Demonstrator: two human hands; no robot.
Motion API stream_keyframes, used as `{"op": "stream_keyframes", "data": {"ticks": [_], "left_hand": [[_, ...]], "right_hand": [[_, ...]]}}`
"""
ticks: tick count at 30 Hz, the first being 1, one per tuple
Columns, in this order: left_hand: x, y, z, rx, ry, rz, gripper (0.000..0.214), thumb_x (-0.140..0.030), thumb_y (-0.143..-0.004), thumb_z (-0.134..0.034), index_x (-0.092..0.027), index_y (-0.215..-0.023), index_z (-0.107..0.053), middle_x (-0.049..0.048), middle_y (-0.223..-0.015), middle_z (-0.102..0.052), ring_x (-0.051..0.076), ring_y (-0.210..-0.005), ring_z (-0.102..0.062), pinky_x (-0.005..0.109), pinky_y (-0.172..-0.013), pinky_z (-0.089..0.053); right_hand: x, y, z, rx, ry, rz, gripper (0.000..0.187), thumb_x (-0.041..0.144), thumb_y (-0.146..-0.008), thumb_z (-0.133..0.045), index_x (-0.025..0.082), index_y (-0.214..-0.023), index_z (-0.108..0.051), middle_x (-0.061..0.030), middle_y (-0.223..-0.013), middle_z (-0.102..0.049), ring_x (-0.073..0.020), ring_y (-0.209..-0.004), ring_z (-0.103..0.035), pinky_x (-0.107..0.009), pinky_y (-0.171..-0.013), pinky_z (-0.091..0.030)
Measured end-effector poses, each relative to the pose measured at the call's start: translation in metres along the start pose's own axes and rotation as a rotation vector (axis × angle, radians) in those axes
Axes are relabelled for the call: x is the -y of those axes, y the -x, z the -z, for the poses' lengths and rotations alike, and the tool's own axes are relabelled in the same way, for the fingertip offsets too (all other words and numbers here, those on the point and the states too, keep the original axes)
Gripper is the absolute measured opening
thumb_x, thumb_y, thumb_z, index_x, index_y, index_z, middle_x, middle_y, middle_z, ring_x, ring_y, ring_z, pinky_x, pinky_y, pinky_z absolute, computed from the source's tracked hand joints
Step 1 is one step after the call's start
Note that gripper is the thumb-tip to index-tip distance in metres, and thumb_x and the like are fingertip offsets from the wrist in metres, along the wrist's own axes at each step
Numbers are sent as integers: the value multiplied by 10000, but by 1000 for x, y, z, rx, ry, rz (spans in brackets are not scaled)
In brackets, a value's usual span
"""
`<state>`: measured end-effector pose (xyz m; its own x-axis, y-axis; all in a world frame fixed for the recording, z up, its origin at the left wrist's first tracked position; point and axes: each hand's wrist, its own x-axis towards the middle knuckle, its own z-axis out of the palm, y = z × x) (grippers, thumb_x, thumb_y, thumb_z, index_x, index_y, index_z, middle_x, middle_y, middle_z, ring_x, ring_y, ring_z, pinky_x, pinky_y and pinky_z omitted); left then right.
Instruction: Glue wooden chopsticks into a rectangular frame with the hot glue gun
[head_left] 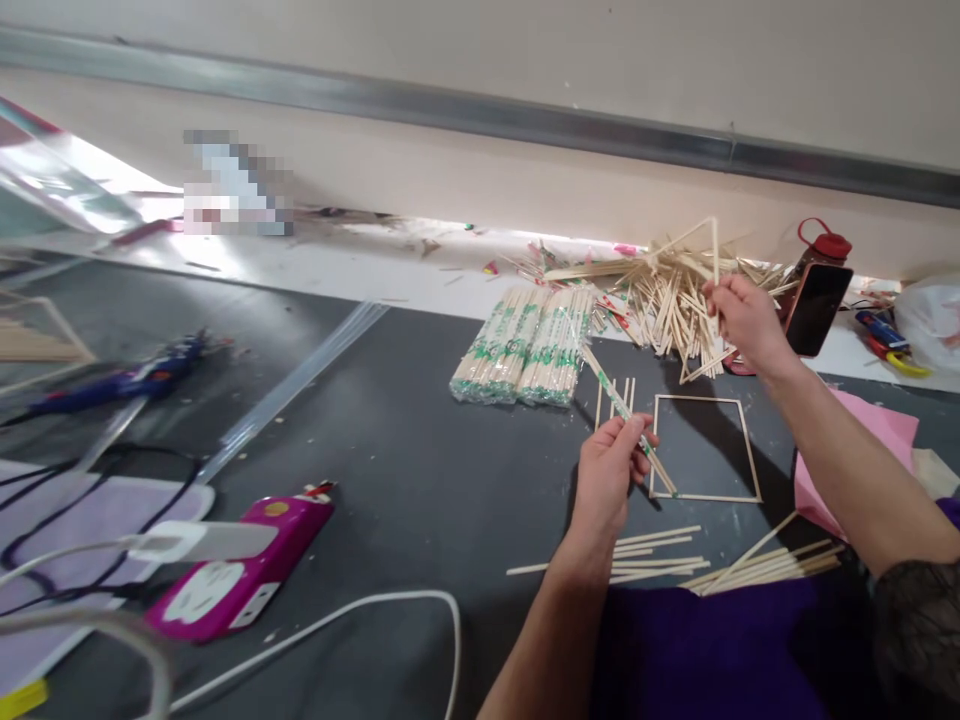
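Purple cloth [705,650] edges the dark table [420,480] below a beige wall [525,180].

dark grey tabletop [420,470]; pale wood sticks [667,295], green-printed wrappers on bundles [525,345] beside them; magenta power strip [240,570].

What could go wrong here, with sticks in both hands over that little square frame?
The wrapped stick in the left hand reaches over the square frame; a slip might knock its corners out of shape. The right hand lifts a stick triangle out of the loose pile, which could drag sticks against the phone propped beside it. The glue gun lies among cables, perhaps easy to snag.
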<state>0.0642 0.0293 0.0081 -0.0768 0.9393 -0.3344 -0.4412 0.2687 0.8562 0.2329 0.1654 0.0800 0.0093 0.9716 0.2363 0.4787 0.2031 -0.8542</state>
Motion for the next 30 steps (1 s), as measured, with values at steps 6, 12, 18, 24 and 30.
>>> {"op": "stream_keyframes", "data": {"ticks": [6,12,18,24,30], "left_hand": [[0,-1,1,-6,3,7,389,-466,-637,-739,-124,-803,-653,-14,-615,-625,32,-385,-444,167,-369,-271],[0,0,0,-9,8,5,372,-456,-644,-737,-121,-789,-664,-12,-584,-606,41,-420,-448,164,-393,-289],[-12,2,5,31,153,30,297,-390,-658,-713,-130,-775,-629,1,-624,-610,92,-532,-564,205,-515,-465],[-28,1,19,212,164,242,401,-509,-791,-582,-112,-828,-620,-35,-536,-516,-11,-315,-204,143,-322,-102],[-23,6,13,219,-137,184,319,-419,-733,-676,-115,-813,-624,3,-553,-607,-13,-317,-226,152,-336,-97]], "right_hand": [[1,-39,9,-262,-270,-38,83,239,-870,-421,214,-827,-487,35,-682,-480,-64,-431,-333,-230,-440,-263],[-1,-6,14,-68,-211,149,138,341,-872,-511,220,-908,-567,34,-705,-534,-57,-446,-393,-206,-412,-275],[6,70,16,226,125,361,168,281,-921,-473,203,-941,-620,5,-752,-601,-104,-631,-536,-229,-579,-394],[4,113,25,405,739,747,235,224,-957,-447,215,-951,-682,-25,-753,-619,-149,-711,-495,-275,-612,-295],[8,113,38,461,1015,807,184,196,-921,-526,245,-909,-704,-31,-748,-602,-169,-739,-445,-309,-661,-244]]}}
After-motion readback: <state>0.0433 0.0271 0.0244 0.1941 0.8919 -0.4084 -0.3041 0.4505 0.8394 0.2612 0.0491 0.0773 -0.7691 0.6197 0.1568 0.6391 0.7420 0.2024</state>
